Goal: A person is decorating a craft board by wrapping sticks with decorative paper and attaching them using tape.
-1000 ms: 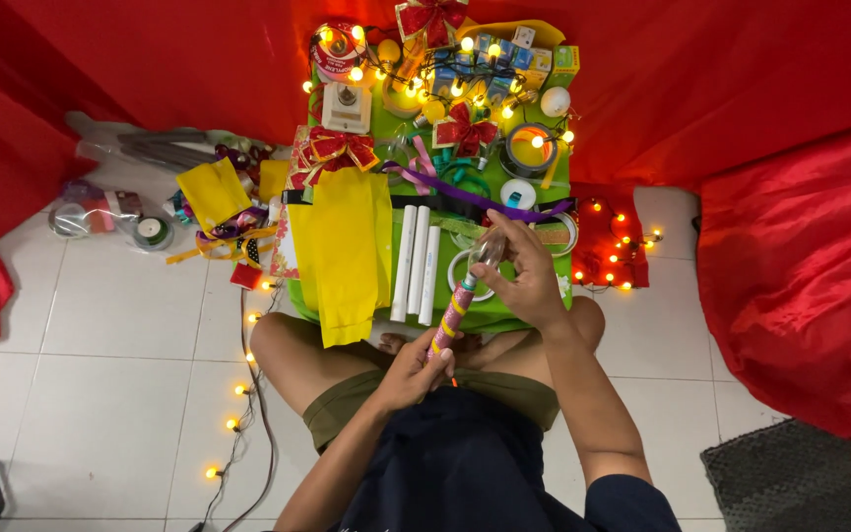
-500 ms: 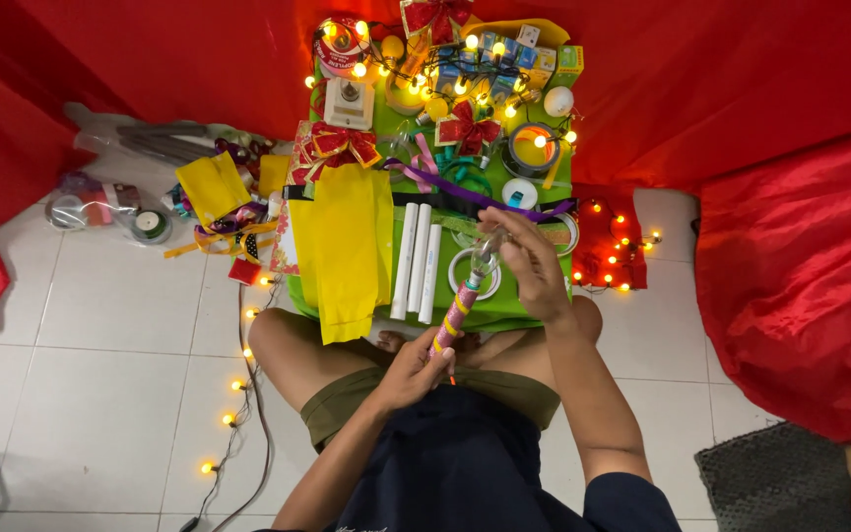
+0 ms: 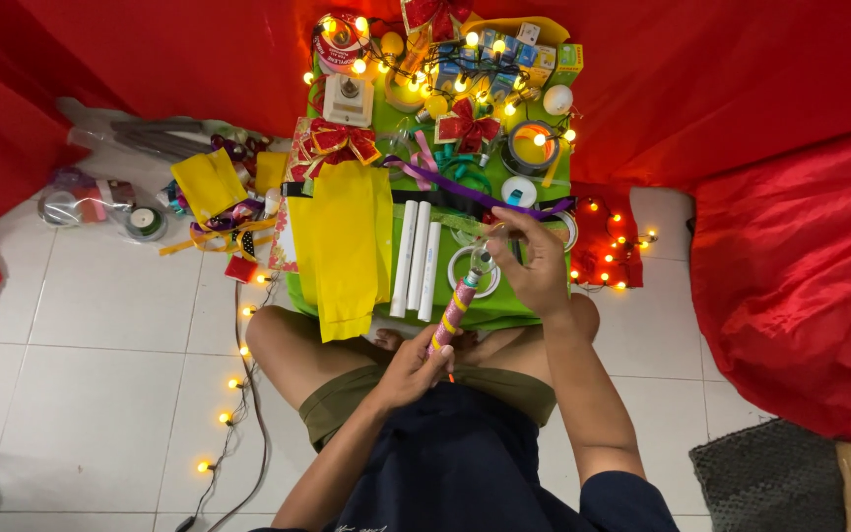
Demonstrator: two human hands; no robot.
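wrapping the tube: keep both ends pinned

person sits cross-legged on a tile floor (image 3: 71, 384), green board (image 3: 504, 310) across the knees. left hand (image 3: 414, 366) is closed around the near end of a patterned tube (image 3: 455, 313), fingers curled tight on it. right hand (image 3: 534, 264) grips the far end, fingertips pinched at the tube's clear tip; what else they pinch, cannot tell. tube runs slantwise between the hands, over the board's near edge, just right of three white tubes (image 3: 418, 258).

judgement: to wrap well, the near hand should only anchor and turn; the far hand should guide. keep the tube low over the board.

purple ribbon (image 3: 465, 192) lies just beyond the right hand; could snag. yellow paper (image 3: 342, 246) lies left, apart. string lights (image 3: 233, 384) trail on the floor to the left.
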